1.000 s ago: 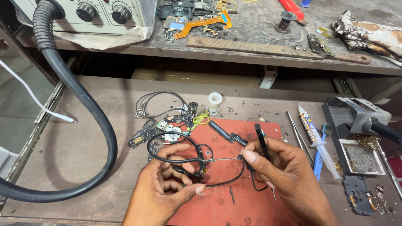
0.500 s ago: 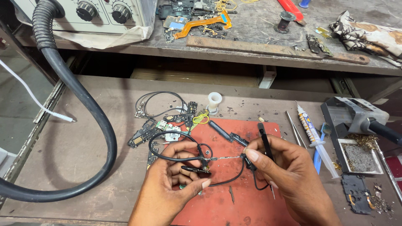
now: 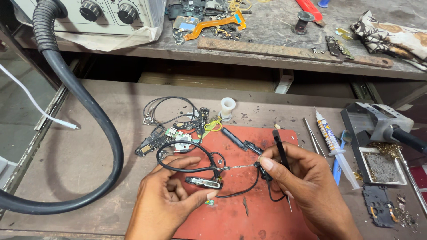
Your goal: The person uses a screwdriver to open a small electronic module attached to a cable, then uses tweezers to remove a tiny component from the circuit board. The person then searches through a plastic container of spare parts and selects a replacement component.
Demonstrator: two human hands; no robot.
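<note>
1. We start with the desk (image 3: 80, 178), a worn brown surface with a raised shelf behind it; a thick black corrugated hose (image 3: 95, 129) loops across its left side from a beige station with knobs (image 3: 111, 13).
2. A red work mat (image 3: 249, 213) lies under both hands, and on the right a soldering-iron stand (image 3: 378, 129) sits over a tray of brass wool.
3. Our left hand (image 3: 171, 200) is curled nearly shut, thumb and fingers pinching a small dark oblong earpiece module (image 3: 202, 182) with a shiny edge, held just above the mat.
4. Our right hand (image 3: 311, 182) is closed in a pen-like grip around black tweezers (image 3: 281, 153), with thumb and forefinger also nipping the thin black cable (image 3: 187, 162) where it meets the bare wire.
5. That cable loops from the module up over the left hand and back under the right; we judge it light, limp and springy, so it is best held close to the joint rather than by the loop.
6. A short bare silvery lead (image 3: 240, 167) spans between the two hands; it looks hair-thin and fragile, and we judge that pulling on it would snap it.
7. The module seems light and slick, best gripped by its long edges.
8. Nearby lie a glue syringe (image 3: 331, 140), a white spool (image 3: 227, 107) and a pile of small circuit boards (image 3: 171, 133).
</note>
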